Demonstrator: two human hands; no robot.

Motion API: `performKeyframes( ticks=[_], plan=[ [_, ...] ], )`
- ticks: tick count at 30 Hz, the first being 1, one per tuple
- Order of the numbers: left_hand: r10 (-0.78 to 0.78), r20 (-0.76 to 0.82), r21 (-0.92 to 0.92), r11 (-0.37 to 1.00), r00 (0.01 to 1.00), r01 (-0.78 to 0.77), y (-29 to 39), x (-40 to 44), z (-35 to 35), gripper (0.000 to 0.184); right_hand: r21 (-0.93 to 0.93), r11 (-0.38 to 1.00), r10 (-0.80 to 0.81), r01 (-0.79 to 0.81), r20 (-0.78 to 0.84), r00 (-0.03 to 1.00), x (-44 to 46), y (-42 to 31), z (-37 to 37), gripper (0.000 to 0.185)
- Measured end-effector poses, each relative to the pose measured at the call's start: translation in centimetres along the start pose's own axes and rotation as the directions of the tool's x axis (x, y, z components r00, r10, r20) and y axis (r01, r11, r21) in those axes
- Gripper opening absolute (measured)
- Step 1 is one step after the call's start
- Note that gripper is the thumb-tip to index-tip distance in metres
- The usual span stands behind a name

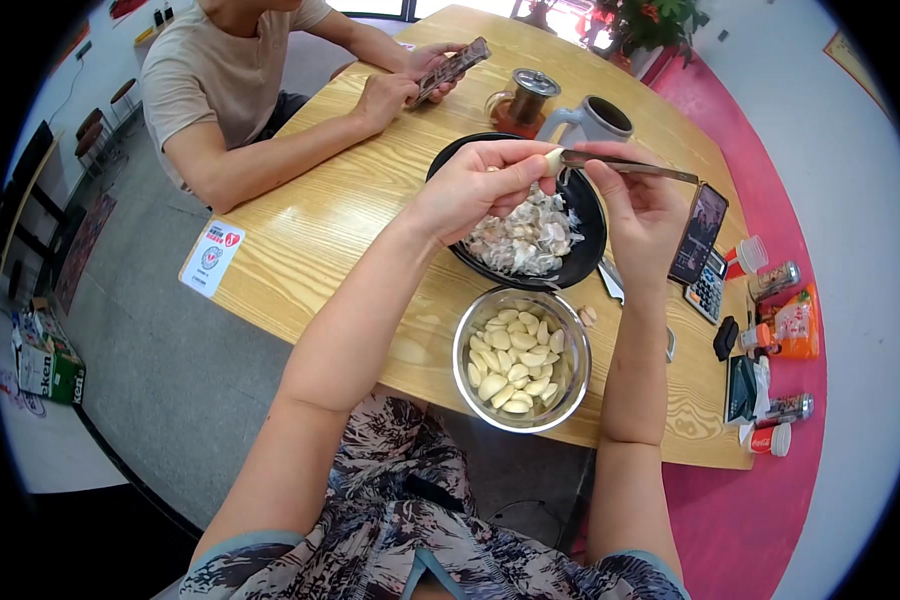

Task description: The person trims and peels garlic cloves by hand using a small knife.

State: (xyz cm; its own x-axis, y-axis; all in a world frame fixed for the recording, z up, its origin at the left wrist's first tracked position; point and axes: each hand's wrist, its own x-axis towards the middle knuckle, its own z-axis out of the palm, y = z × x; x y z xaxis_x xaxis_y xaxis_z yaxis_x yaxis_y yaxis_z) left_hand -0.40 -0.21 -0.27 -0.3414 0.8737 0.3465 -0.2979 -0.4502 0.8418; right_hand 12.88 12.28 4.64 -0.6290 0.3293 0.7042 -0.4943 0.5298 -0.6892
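Over the black bowl point(596, 245), my left hand point(475, 188) pinches a pale garlic clove point(553, 163) between thumb and fingertips. My right hand point(642, 212) is closed on a small knife point(660, 170), whose metal end touches or nearly touches the clove. Papery garlic skins and cloves point(525, 240) fill the black bowl beneath both hands. Closer to my body stands a round bowl point(460, 372) with a shiny rim, holding many peeled garlic cloves point(515, 358). A loose clove point(587, 316) lies on the table beside it.
Across the wooden table point(300, 260), a person point(235, 100) holds a phone point(452, 70). A glass teapot point(525, 105) and a grey mug point(592, 122) stand behind the black bowl. Rightward are a propped phone point(699, 235), a calculator point(707, 288), jars and an orange packet point(796, 325).
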Motion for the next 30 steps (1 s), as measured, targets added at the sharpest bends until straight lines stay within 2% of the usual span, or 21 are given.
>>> performKeyframes(
  ticks=[2,14,24,30],
  plan=[
    [0.0,0.01,0.015,1.0,1.0,0.0,-0.25,0.06,-0.26,0.036,-0.081,0.996,-0.039,0.042,0.035,0.999,-0.04,0.22,-0.04,0.016],
    [0.003,-0.001,-0.046,0.999,1.0,-0.003,0.18,-0.07,0.18,0.03,0.016,1.0,-0.006,0.006,-0.017,1.0,0.01,-0.28,0.39,0.017],
    [-0.007,-0.045,-0.023,1.0,0.999,0.006,0.42,-0.08,0.31,0.033,-0.02,0.999,0.031,-0.03,0.054,0.998,-0.32,-0.41,-0.04,0.014],
    [0.01,-0.05,-0.014,1.0,0.999,-0.011,0.19,0.11,0.01,0.036,-0.02,1.0,0.002,-0.003,-0.012,1.0,-0.09,-0.43,-0.28,0.014]
  ],
)
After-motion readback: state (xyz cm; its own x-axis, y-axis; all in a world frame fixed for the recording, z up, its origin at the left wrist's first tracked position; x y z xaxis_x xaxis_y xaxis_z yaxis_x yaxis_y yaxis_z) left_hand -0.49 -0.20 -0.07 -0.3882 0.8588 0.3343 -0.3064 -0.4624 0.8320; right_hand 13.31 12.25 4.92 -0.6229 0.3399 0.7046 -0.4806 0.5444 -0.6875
